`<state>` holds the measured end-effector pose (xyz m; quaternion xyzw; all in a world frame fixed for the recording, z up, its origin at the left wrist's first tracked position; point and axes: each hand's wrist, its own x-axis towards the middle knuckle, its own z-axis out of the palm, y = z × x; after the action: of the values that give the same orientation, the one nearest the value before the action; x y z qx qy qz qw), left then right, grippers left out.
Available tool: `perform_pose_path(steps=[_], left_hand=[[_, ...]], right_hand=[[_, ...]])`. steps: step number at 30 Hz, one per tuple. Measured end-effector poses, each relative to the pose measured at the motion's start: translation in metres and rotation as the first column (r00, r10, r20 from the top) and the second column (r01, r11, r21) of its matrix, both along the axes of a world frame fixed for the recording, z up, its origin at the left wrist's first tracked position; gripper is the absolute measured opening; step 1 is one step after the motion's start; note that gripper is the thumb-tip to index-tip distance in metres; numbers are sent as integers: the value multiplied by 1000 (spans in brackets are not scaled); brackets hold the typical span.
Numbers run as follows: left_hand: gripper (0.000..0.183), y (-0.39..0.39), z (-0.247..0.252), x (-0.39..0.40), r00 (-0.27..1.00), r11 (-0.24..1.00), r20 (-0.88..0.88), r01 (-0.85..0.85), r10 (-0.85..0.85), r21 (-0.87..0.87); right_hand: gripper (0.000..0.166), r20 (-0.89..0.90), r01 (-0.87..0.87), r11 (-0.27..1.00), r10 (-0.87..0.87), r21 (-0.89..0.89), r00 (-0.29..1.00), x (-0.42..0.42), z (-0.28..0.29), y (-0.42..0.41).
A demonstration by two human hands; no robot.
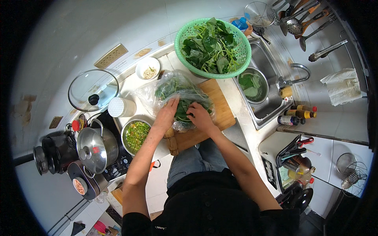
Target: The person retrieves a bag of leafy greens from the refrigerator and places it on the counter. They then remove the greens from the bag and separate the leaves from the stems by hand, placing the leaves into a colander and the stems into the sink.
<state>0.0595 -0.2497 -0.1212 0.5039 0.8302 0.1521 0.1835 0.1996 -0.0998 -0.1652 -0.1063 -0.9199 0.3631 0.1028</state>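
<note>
A clear plastic bag [174, 77] full of leafy greens [184, 109] lies on a wooden cutting board [223, 104] in front of me. My left hand [166, 115] is at the bag's near left side, its fingers straight and close together against the film at the mouth. The left thumb is hidden. My right hand [201, 117] reaches into the opening from the right, with curled fingers touching the leaves. Whether a leaf is pinched between them is hard to see. Just beyond the bag stands a green plastic colander basket [180, 60] heaped with long-stemmed greens.
To the right, a steel basin [265, 93] with leaves sits in the sink [267, 110]. On the left are a bowl of chopped vegetables [137, 135], a lidded canister [122, 107], a white bowl [141, 65] and a lidded pot [97, 150] on the cooktop [118, 171].
</note>
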Motion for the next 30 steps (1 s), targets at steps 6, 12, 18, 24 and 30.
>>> perform_pose_path(steps=[6,12,18,24,30], left_hand=[[81,-10,2,-4,994,974,110,-51,27,222],[39,-1,-13,10,984,903,156,9,-84,429],[14,3,-17,26,989,888,77,81,-130,452],[12,-5,-31,21,986,881,99,74,-136,468],[11,-10,-26,19,975,885,194,2,-105,466]], right_hand=[[7,-6,83,844,-101,-530,995,56,22,13],[11,159,150,-55,-311,-987,937,80,22,20],[23,393,464,191,-315,-865,864,70,40,19],[29,-80,186,968,-175,167,981,47,73,-10],[21,23,-4,956,-3,292,1000,41,45,-21]])
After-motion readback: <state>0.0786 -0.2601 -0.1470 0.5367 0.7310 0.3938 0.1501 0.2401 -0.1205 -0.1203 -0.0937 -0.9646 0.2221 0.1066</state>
